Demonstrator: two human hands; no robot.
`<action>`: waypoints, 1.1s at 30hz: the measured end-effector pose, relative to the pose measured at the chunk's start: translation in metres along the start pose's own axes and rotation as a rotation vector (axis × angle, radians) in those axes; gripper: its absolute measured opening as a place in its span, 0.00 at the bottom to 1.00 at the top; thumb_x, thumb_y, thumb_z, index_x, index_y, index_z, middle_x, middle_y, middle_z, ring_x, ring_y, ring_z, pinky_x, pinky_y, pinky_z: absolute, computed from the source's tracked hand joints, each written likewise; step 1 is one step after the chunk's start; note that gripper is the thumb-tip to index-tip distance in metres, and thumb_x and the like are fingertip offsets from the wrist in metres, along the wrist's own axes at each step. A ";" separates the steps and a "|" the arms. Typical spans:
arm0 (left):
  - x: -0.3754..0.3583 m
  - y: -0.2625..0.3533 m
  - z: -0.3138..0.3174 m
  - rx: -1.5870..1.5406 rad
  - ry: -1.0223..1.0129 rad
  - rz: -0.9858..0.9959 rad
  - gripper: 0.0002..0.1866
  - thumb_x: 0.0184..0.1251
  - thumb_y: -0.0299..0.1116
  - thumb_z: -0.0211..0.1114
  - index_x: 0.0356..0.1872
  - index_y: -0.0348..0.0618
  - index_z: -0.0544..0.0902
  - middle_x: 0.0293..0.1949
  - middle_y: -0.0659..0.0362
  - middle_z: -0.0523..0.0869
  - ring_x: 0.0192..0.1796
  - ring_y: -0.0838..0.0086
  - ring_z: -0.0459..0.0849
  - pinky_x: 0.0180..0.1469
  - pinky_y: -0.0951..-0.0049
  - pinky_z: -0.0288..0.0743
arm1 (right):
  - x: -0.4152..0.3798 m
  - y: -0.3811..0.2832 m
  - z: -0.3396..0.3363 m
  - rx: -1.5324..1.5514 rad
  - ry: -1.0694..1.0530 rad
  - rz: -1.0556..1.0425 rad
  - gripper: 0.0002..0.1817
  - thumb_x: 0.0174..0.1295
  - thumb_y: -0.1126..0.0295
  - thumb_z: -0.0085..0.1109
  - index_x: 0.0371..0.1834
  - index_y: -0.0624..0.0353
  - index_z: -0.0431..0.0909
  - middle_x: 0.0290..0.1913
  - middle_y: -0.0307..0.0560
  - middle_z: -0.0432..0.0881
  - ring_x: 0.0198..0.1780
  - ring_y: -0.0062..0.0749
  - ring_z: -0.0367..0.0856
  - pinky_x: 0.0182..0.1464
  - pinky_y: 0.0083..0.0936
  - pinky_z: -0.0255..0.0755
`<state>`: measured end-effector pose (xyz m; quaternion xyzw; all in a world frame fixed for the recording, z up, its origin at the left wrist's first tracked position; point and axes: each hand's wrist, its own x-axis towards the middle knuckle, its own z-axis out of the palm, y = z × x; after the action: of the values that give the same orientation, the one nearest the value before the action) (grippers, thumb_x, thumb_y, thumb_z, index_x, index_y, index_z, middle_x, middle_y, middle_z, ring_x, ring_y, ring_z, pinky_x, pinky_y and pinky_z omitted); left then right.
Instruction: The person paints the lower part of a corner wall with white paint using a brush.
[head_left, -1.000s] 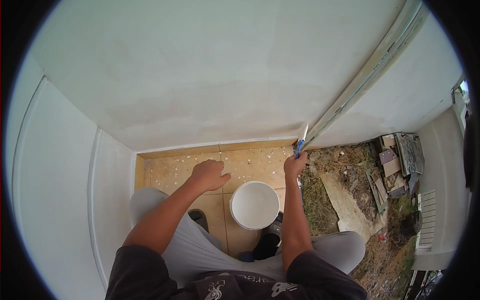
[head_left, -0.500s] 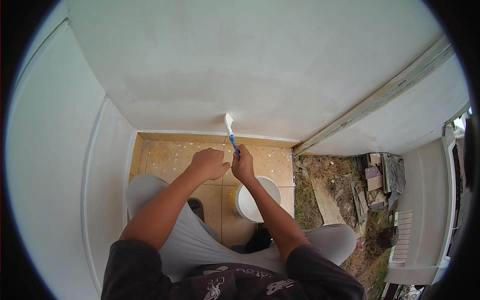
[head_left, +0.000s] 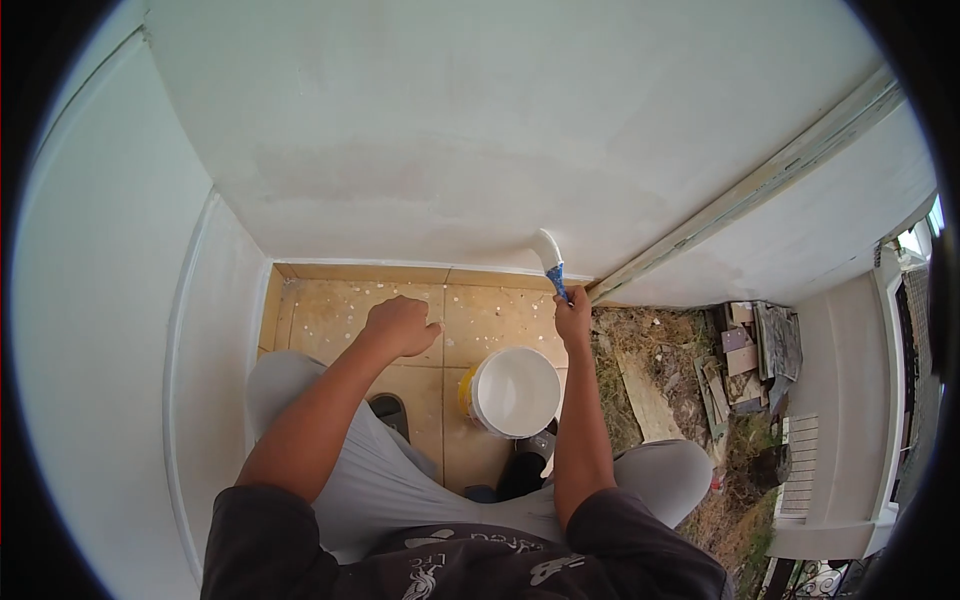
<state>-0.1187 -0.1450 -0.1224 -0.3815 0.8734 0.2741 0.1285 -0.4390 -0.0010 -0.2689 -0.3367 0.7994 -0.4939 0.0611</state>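
A paintbrush point(head_left: 556, 275) with a blue handle is gripped in my right hand point(head_left: 573, 318). Its white, paint-covered bristles press on the white wall point(head_left: 430, 190) just above the tan skirting, near the right end. My left hand point(head_left: 402, 326) hangs over the tiles with its fingers curled in and the thumb sticking out; whether anything is inside the curl is hidden. Between my knees stands a bucket point(head_left: 516, 392), white inside with some yellow on its outer side, to the left of my right forearm.
Tan floor tiles point(head_left: 340, 310) carry white paint specks. A side wall point(head_left: 110, 300) rises at the left, and a pale post point(head_left: 750, 190) slants at the right. Beyond the tile edge lie rough ground point(head_left: 680, 390) and stacked boards point(head_left: 745, 350).
My right hand has carried the paintbrush to the right along the bottom of the wall. My left hand has shifted slightly left, so the hands are farther apart and the bucket is more exposed.
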 end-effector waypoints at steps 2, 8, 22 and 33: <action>0.001 0.003 0.002 0.023 0.013 0.016 0.26 0.64 0.54 0.59 0.47 0.41 0.84 0.45 0.49 0.87 0.51 0.56 0.84 0.54 0.58 0.77 | 0.006 0.024 -0.023 -0.021 0.099 0.083 0.04 0.59 0.78 0.59 0.35 0.63 0.74 0.25 0.41 0.74 0.27 0.23 0.70 0.30 0.26 0.67; 0.008 0.010 0.004 0.015 0.006 0.011 0.25 0.64 0.55 0.59 0.47 0.42 0.84 0.46 0.50 0.87 0.52 0.57 0.84 0.54 0.59 0.77 | 0.008 0.006 -0.025 -0.148 0.391 0.301 0.11 0.58 0.79 0.55 0.45 0.65 0.72 0.38 0.58 0.80 0.41 0.50 0.80 0.46 0.39 0.72; 0.016 0.001 0.011 0.092 -0.048 -0.018 0.24 0.64 0.53 0.58 0.43 0.41 0.86 0.45 0.49 0.87 0.49 0.56 0.85 0.52 0.57 0.79 | -0.077 -0.114 0.113 0.164 -0.183 -0.102 0.08 0.58 0.84 0.50 0.39 0.64 0.64 0.32 0.66 0.72 0.37 0.67 0.71 0.38 0.49 0.65; 0.018 0.001 0.010 0.121 -0.110 -0.010 0.22 0.65 0.51 0.55 0.46 0.45 0.86 0.47 0.50 0.87 0.52 0.56 0.84 0.55 0.56 0.77 | -0.044 -0.102 0.081 0.178 -0.221 -0.202 0.04 0.63 0.80 0.53 0.39 0.64 0.71 0.26 0.56 0.75 0.29 0.45 0.76 0.35 0.33 0.70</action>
<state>-0.1319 -0.1496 -0.1379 -0.3616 0.8782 0.2407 0.2003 -0.3213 -0.0644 -0.2356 -0.4606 0.7031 -0.5263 0.1283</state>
